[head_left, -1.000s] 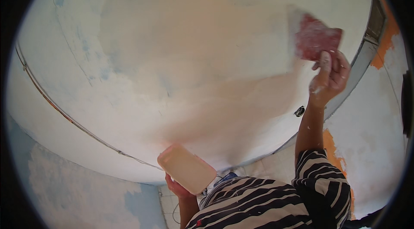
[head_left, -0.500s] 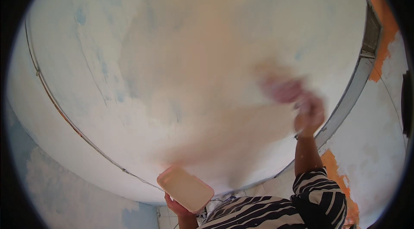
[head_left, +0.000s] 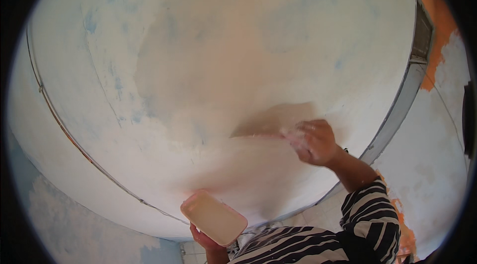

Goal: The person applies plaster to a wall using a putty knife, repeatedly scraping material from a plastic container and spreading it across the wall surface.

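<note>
My left hand [head_left: 203, 238] is closed round the side of a pink-rimmed rectangular tub [head_left: 241, 214], which holds a smooth cream-white paste [head_left: 212, 216]. The tub is tilted, low in front of me. Out to the right, my right hand [head_left: 315, 142], smeared with white, grips a thin reddish putty spreader [head_left: 263, 136]. The spreader is seen almost edge-on, pointing left close to the wall [head_left: 233, 65]; its shadow falls just above it. Whether its edge touches the wall, I cannot tell. The wall carries patchy cream and white coating with pale blue showing through.
A thin cable [head_left: 74, 135] runs down the wall on the left. At the right stands a grey door frame [head_left: 392, 115], with a wall of orange [head_left: 437, 60] and white patches beyond. Pale floor tiles [head_left: 318, 209] show below.
My right hand has swung left and down, and the spreader has turned from its broad reddish face to nearly edge-on. My left hand and the tub have hardly moved.
</note>
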Tool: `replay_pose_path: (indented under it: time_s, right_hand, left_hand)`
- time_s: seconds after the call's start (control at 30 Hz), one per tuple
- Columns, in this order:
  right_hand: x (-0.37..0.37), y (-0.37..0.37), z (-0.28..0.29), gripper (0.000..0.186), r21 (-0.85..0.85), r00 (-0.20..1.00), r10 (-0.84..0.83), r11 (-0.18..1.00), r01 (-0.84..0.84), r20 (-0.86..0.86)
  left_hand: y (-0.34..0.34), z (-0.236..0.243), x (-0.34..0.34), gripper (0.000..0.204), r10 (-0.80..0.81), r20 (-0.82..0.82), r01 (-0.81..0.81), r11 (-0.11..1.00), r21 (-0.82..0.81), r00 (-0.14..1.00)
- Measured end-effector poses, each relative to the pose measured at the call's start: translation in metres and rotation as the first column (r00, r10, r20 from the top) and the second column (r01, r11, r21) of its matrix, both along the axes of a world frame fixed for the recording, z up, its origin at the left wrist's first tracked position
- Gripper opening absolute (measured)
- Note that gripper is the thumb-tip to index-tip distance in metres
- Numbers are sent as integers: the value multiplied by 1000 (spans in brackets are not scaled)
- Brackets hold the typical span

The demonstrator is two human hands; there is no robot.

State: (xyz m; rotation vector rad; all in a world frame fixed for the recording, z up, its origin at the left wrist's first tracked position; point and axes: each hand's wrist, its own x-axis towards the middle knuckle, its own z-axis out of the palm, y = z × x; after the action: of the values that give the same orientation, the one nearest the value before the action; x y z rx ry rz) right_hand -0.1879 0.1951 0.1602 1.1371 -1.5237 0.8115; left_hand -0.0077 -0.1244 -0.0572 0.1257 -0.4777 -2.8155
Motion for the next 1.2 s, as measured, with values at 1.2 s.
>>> replay_pose_path:
  time_s: [1.2]
  right_hand:
    - [28, -36, 16, 21, 46, 994, -84, 995, 87, -64]
  left_hand:
    - [-11, -10, 14, 57, 142, 40, -137, 985, -109, 989]
